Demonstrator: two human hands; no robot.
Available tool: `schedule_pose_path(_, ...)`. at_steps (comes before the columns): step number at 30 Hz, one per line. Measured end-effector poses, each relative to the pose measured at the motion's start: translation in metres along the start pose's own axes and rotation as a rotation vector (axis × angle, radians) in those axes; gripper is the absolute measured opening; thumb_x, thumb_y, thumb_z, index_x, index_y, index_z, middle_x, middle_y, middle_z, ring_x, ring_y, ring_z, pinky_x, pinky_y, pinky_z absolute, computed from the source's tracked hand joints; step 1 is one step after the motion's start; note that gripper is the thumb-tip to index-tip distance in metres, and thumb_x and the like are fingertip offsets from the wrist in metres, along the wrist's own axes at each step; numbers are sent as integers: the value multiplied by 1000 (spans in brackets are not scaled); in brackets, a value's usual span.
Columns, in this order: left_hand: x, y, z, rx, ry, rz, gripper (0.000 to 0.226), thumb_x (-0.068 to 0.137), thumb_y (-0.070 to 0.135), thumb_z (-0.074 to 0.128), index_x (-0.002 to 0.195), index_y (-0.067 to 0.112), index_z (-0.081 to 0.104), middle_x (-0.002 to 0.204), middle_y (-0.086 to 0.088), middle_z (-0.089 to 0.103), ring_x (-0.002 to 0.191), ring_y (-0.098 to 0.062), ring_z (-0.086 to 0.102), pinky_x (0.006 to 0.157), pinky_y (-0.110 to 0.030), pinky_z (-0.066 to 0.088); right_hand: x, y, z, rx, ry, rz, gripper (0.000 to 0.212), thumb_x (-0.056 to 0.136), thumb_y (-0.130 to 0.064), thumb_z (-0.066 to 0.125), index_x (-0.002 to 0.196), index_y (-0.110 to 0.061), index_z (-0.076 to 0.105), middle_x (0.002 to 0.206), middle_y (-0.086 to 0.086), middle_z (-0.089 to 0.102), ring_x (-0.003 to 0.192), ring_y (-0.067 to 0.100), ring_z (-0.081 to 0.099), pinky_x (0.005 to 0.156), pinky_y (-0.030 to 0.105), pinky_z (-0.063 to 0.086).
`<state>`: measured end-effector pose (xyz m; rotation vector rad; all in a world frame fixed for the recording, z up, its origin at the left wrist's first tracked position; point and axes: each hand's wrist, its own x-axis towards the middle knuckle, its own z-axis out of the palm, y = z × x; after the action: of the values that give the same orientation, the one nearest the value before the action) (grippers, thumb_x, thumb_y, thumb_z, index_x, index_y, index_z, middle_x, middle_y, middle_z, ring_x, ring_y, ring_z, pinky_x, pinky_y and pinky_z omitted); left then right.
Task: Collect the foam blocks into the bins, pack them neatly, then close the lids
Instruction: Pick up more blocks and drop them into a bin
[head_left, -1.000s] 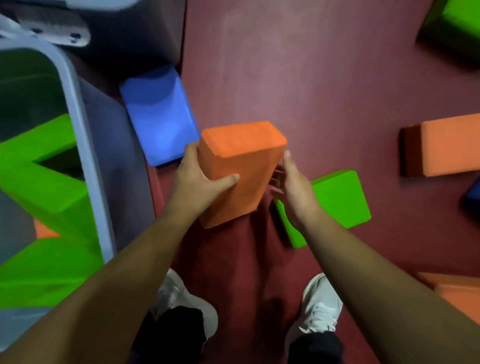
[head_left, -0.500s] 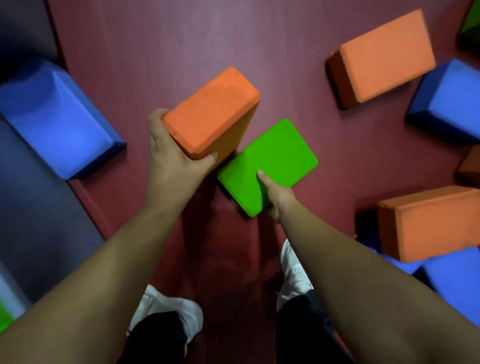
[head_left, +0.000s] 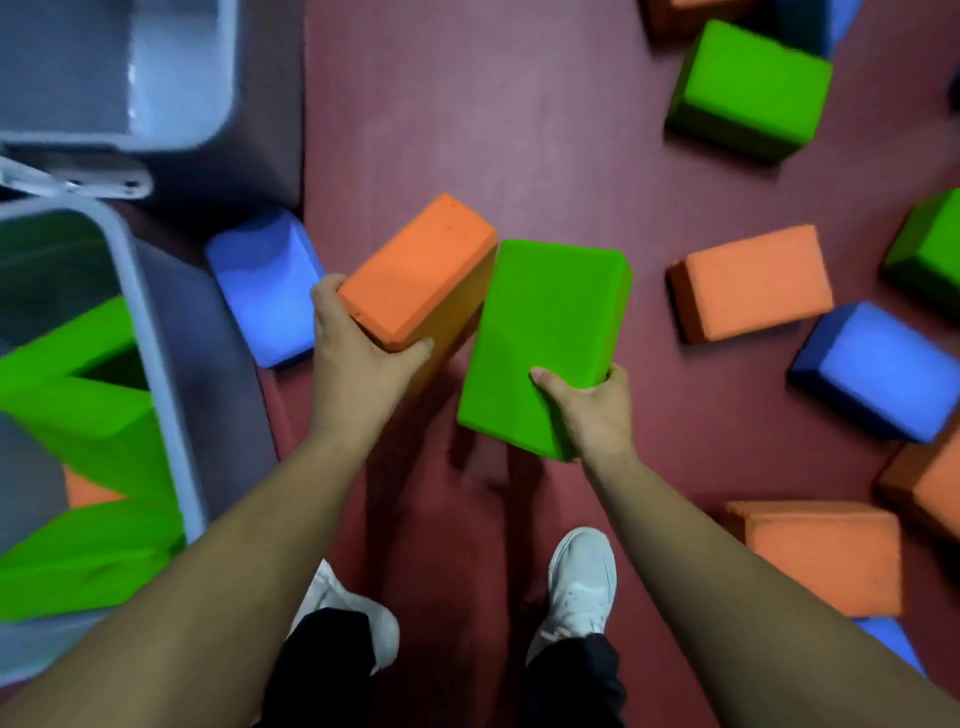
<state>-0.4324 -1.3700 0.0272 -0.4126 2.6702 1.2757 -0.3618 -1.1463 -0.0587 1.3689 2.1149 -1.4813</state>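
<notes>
Two white shoes (head_left: 582, 577) stand on the red floor (head_left: 519, 130) at the very bottom. Just above them are the two hands. The left hand (head_left: 358, 358) is curled around the end of an orange block (head_left: 421, 270), with the thumb on one side and the fingers on the other. The right hand (head_left: 587, 410) grips the low corner of a green block (head_left: 545, 332), with the thumb on top. I think both blocks are up off the floor (dark shadows lie under them). Their sides touch or nearly touch.

Close by on the left is a bin (head_left: 156, 374) with an open top. Some green blocks (head_left: 88, 415) are inside it, and a bit of orange peeks out under them. They lean this way and that, so they are not packed neatly yet. A blue block (head_left: 265, 291) lies on the floor just beside this bin.

Farther out, many blocks wait on the floor: orange ones (head_left: 748, 283), a blue one (head_left: 872, 369) and green ones (head_left: 748, 88). A second bin (head_left: 176, 78) sits at the far left, also open.

So the job looks only partly done. Lots of picking up is left, then the tidy packing, then the lids.
</notes>
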Motion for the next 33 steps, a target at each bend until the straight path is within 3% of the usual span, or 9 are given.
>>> schedule_pose_path(2,2,26,-44,-41,63,-28,87,63,28,87,131,19,33,125,-5,53,113,-22,55,97,-36,45,-16,-44,-11,-85,-35,-115,96,34,-75,86,110,-21,61,106,0,69,97,17,69,85,42,58)
schedule_pose_path(7,-6,82,-173,-164,225,-47,96,59,36,83,138,34,29,138,-1,49,125,-21,52,103,-50,45,-120,-196,-22,-186,-87,-355,88,47,-62,81,118,-17,53,114,6,63,103,22,64,92,44,54)
schedule_pose_path(11,-26,94,-274,-213,342,-91,91,58,37,81,135,35,32,132,0,54,120,-22,56,101,-49,47,-205,-277,4,-224,-198,-497,80,54,-56,79,118,-16,50,113,7,61,103,24,62,91,47,53)
schedule_pose_path(15,-45,63,-360,-192,516,-224,90,62,19,88,133,24,34,126,-4,53,114,-25,55,99,-42,46,-288,-321,59,-265,-322,-642,76,58,-53,75,119,-17,48,111,6,57,104,24,60,90,46,53)
schedule_pose_path(20,-62,-22,-434,-164,682,-437,83,62,9,85,129,8,36,131,-15,41,117,-30,47,98,-32,39,-360,-330,151,-369,-496,-746,72,62,-49,69,118,-13,46,111,5,51,107,25,55,90,40,49)
schedule_pose_path(23,-64,-78,-454,-118,712,-499,80,60,12,87,124,6,39,127,-16,42,117,-33,46,101,-39,40,-378,-315,209,-453,-530,-775,74,61,-52,66,119,-9,47,111,6,52,108,27,55,90,42,49)
schedule_pose_path(27,-65,-143,-456,-80,706,-590,84,59,19,90,125,6,41,125,-19,46,111,-38,50,96,-42,42,-391,-279,280,-600,-574,-750,61,64,-44,65,109,-6,49,103,9,55,103,33,54,87,48,50)
schedule_pose_path(33,-57,-206,-436,40,571,-591,90,64,45,85,138,23,39,124,-10,44,107,-37,56,84,-48,53,-407,-230,347,-835,-631,-677,82,81,-41,73,144,-13,29,127,19,47,114,40,51,93,43,44)
